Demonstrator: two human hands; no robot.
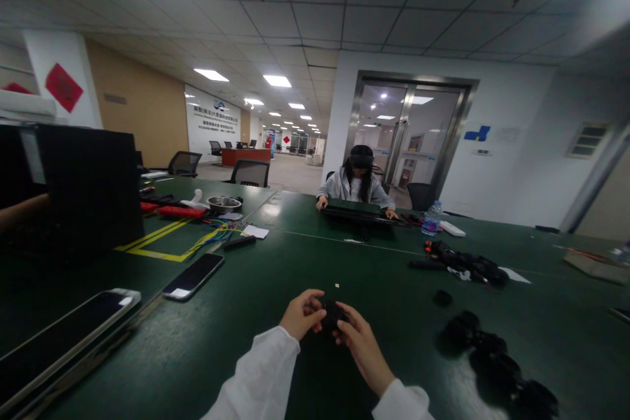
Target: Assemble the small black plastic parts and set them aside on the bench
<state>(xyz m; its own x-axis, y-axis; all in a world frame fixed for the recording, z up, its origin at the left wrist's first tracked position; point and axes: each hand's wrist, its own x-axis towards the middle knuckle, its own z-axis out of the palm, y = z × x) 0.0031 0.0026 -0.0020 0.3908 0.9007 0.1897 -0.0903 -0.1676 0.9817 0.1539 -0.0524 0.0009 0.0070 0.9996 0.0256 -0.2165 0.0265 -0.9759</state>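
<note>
My left hand (301,314) and my right hand (361,344) meet low in the middle of the view, both in white sleeves. Between their fingertips sits a small black round part (333,315), and both hands are closed on it just above the dark green table (275,275). A tiny pale speck (336,285) lies on the table just beyond my hands.
Several black parts (492,357) lie in a row at the right, with more (467,264) farther back. Two phones (193,275) (63,335) lie at left, near a black box (83,187). Across the table a person (357,187) sits at a keyboard beside a water bottle (432,218).
</note>
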